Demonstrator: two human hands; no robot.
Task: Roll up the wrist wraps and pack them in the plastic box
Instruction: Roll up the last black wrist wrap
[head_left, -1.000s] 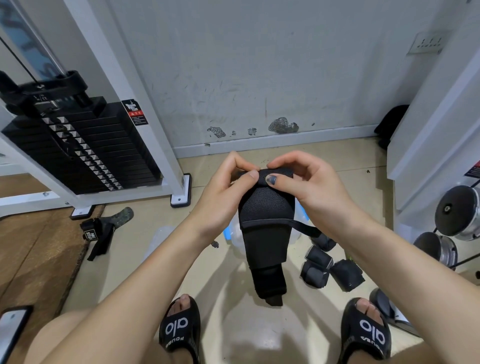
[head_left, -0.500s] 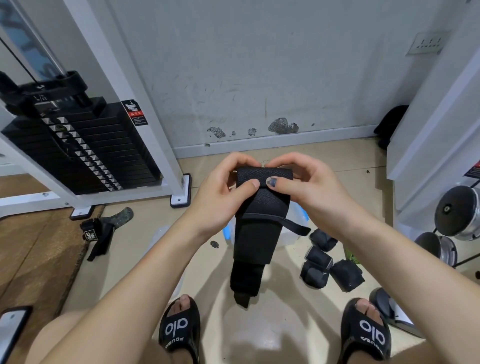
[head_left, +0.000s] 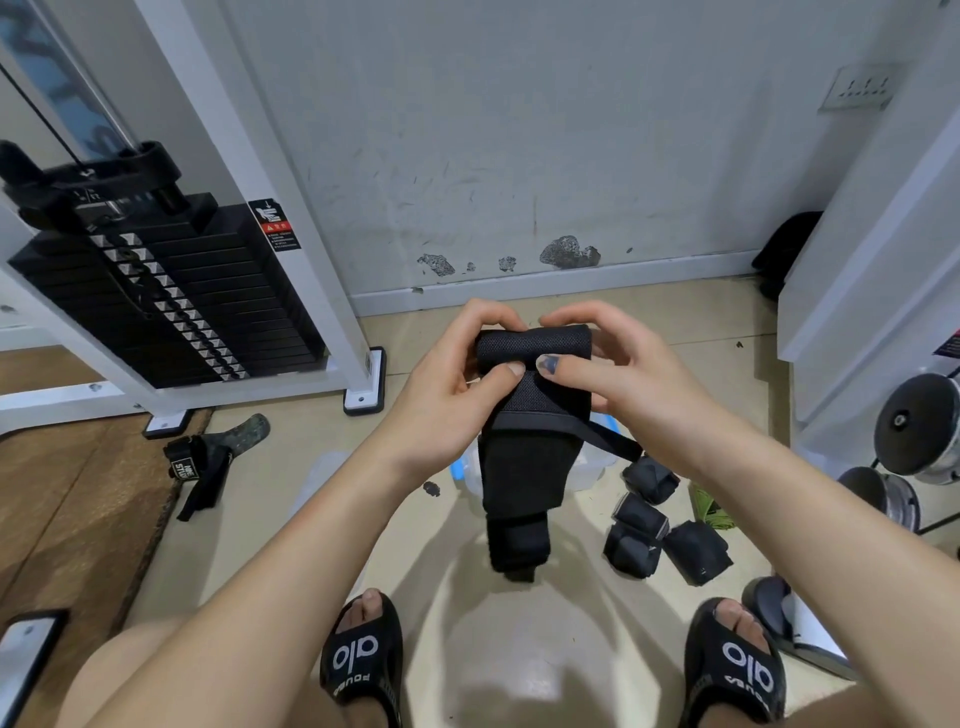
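While both slippered feet (head_left: 363, 660) stood apart on the floor (head_left: 519, 649), bare floor lay between them. Just above it hung the wrap (head_left: 524, 457), its loose tail dangling free. Three rolled wraps (head_left: 660, 525) lay close together at the right. Behind the wrap sat the box (head_left: 587, 467), mostly hidden. Left hand (head_left: 447, 400) and right hand (head_left: 618, 379) pinched the wrap's rolled top edge, fingers curled round it. A glove (head_left: 208, 457) lay by the mat's edge, far left.
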